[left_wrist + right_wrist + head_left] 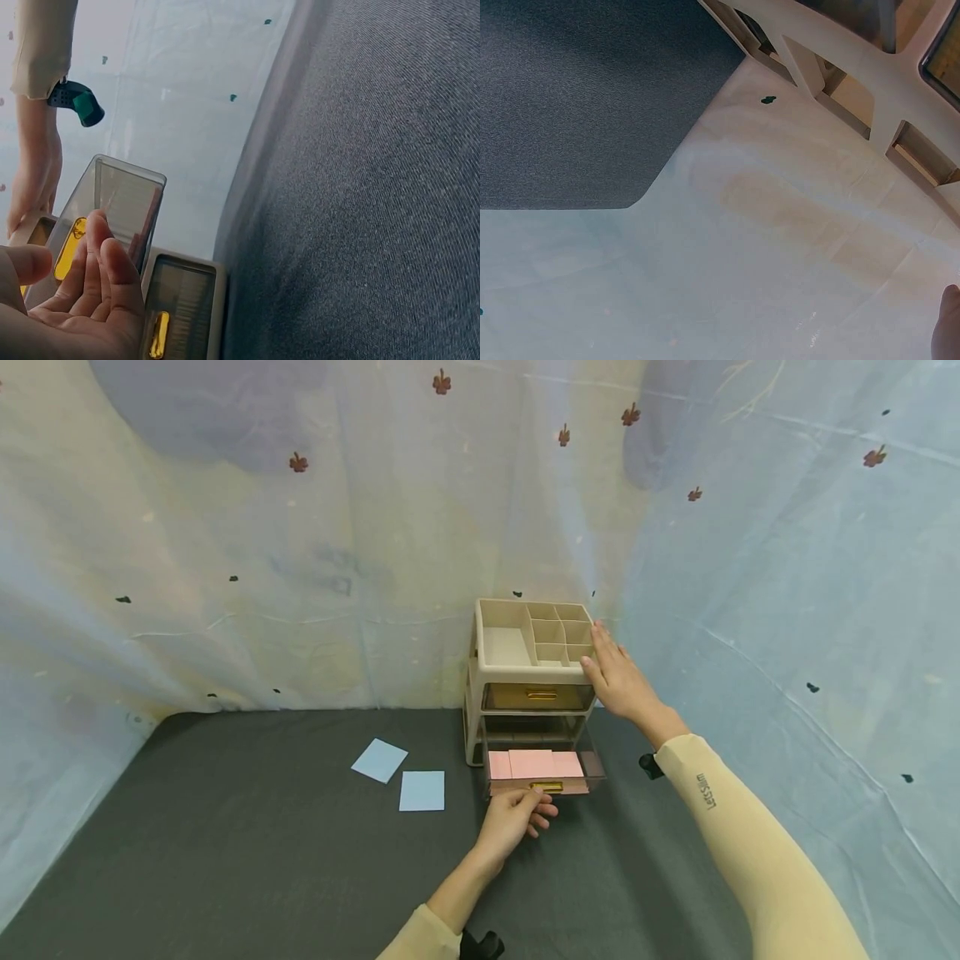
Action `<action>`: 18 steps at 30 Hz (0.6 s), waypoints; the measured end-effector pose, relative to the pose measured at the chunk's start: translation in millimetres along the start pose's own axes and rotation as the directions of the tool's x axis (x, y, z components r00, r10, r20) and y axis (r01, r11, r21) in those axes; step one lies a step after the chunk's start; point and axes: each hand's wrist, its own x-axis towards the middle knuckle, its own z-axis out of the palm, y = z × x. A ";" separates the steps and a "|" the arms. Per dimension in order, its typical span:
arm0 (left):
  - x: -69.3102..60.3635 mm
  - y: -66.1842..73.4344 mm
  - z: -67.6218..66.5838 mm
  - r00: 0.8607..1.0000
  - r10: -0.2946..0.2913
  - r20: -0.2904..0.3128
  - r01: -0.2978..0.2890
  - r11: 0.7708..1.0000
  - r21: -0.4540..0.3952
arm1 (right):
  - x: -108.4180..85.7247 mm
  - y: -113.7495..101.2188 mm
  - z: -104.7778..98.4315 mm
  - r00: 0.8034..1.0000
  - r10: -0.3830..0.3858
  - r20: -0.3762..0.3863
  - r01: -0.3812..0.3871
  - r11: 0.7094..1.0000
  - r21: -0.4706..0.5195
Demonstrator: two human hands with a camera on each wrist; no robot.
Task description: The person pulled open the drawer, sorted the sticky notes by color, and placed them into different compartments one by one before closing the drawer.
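A cream drawer cabinet (480, 675) stands on the dark table, its middle clear drawer (596, 767) pulled out. Pink paper squares (531, 764) lie inside that drawer. My left hand (512, 822) is at its front, thumb above and curled fingers below the gold handle (547, 787), gripping it. In the left wrist view the same handle (69, 251) shows between thumb and fingers. With fairly straight fingers, my right hand (621, 681) rests against the cabinet's top right edge. Only a bit of the right hand (946, 326) enters the right wrist view.
Two light blue paper squares (422, 791) lie on the table (262, 852) left of the cabinet. The cabinet's top tray (506, 647) is divided into several compartments. A closed upper drawer (510, 697) sits above the pulled-out one. A patterned curtain (405, 543) hangs close behind.
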 end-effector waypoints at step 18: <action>4.8 4.9 4.7 1.000 0.008 -0.020 -0.009 0.998 -0.067 | 1.2 2.2 1.9 1.000 -0.003 -0.006 0.003 1.000 0.003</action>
